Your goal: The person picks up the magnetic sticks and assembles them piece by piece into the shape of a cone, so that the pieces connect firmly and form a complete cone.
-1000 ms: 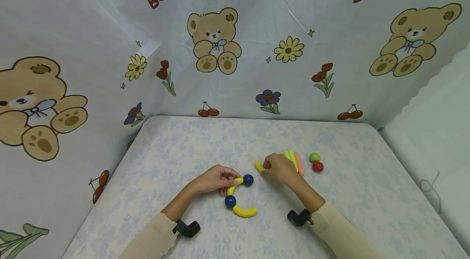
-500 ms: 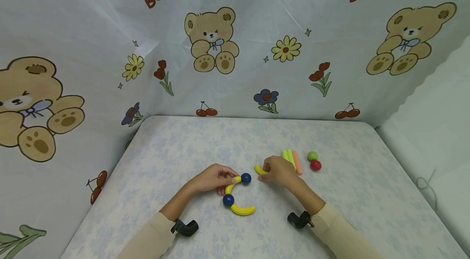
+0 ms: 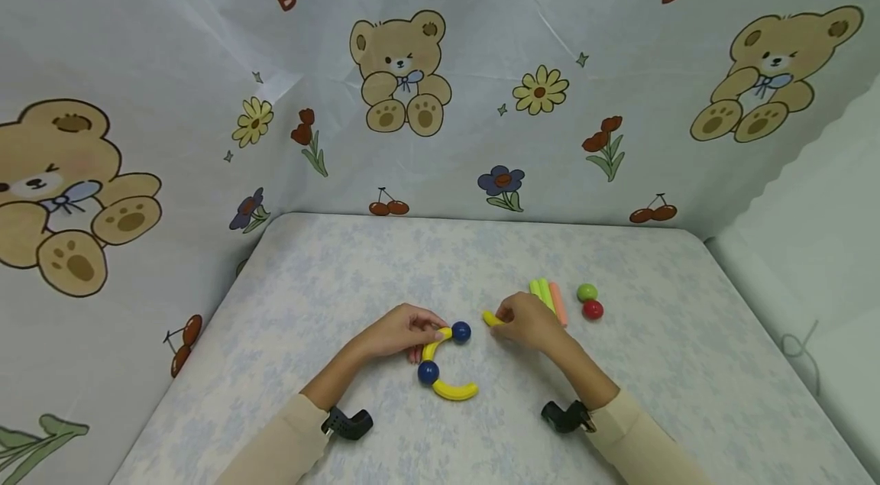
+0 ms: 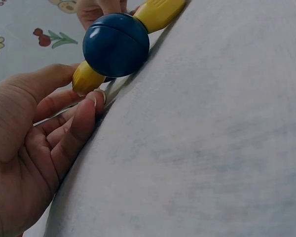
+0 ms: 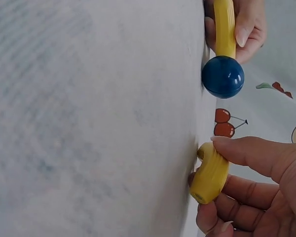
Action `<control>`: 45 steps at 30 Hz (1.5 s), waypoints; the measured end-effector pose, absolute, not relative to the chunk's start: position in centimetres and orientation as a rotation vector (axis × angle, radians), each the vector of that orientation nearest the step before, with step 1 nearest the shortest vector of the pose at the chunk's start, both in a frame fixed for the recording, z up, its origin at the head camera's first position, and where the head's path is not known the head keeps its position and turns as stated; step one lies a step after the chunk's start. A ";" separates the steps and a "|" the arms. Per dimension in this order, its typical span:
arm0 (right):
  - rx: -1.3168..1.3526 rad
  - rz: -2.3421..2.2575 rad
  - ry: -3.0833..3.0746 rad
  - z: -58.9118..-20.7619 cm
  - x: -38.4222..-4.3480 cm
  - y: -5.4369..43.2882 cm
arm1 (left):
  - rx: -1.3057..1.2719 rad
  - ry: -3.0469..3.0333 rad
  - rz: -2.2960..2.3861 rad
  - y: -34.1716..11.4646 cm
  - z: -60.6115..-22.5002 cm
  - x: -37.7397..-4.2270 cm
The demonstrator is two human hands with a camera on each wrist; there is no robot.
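Observation:
My left hand pinches a curved yellow rod between thumb and fingers. That rod joins a dark blue ball at its far end and another blue ball at its near end. From the near ball a second curved yellow rod runs right, so the chain forms a C on the table. Across a small gap, my right hand holds a loose curved yellow rod by thumb and fingertips. In the right wrist view it is apart from the far blue ball.
Behind my right hand lie light green sticks and a salmon-pink stick, side by side. Further right a green ball sits by a red ball. A bear-print curtain hangs along the table's back edge.
My right hand has shifted slightly right with the loose yellow rod, widening the gap to the far blue ball. My left hand keeps its hold on the chain.

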State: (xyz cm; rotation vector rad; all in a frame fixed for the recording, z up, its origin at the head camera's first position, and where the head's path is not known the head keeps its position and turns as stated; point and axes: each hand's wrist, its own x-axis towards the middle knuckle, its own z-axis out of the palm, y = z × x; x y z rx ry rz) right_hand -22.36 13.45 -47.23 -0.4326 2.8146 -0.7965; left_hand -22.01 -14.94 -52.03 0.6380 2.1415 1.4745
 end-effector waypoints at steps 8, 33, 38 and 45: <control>-0.407 -0.885 2.761 -46.9 -22.1 14.1 | 0.626 2.150 1.490 -15.0 -52.1 -22.0; -0.504 -0.911 2.748 -47.0 -21.9 14.4 | 0.594 2.171 1.499 -14.7 -51.9 -22.0; -0.523 -0.929 2.748 -47.1 -21.8 14.5 | 0.581 2.188 1.506 -14.6 -52.1 -22.1; -0.544 -1.010 2.665 -47.3 -21.6 14.1 | 0.552 2.196 1.548 -14.5 -52.5 -22.1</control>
